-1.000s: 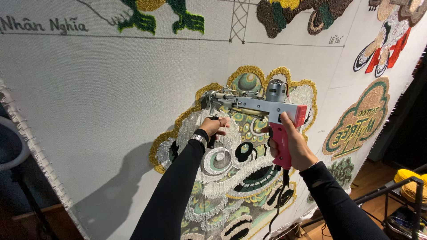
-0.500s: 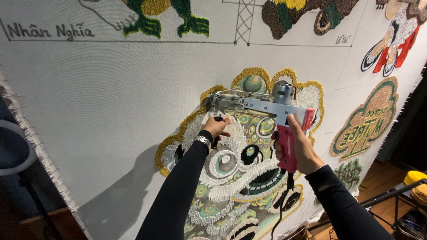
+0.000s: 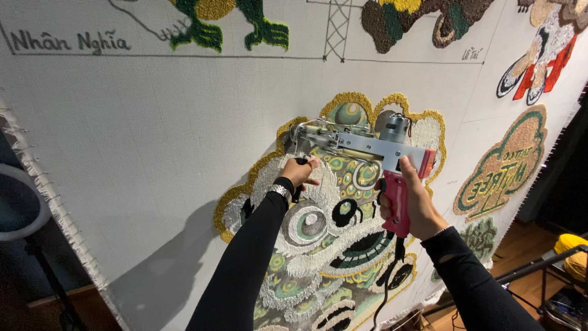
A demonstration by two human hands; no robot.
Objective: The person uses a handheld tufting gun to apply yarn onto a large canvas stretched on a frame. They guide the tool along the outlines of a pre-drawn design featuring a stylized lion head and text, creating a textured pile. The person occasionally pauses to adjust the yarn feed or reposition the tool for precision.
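Pink-handled tufting gun (image 3: 367,147) with a silver metal body presses against a white cloth (image 3: 141,135). Right hand (image 3: 413,199) grips its pink handle; left hand (image 3: 298,173) clasps the black front grip. Beneath sits a gold-edged tufted lion face (image 3: 318,245); a green badge (image 3: 505,165) lies right.

tufting gun (image 3: 361,142): against cloth (image 3: 141,141), over lion-head design (image 3: 318,233)
left hand (image 3: 298,173): under gun's front
right hand (image 3: 407,199): on rear grip
cord (image 3: 384,288): hangs below grip
ring light (image 3: 18,202): far left
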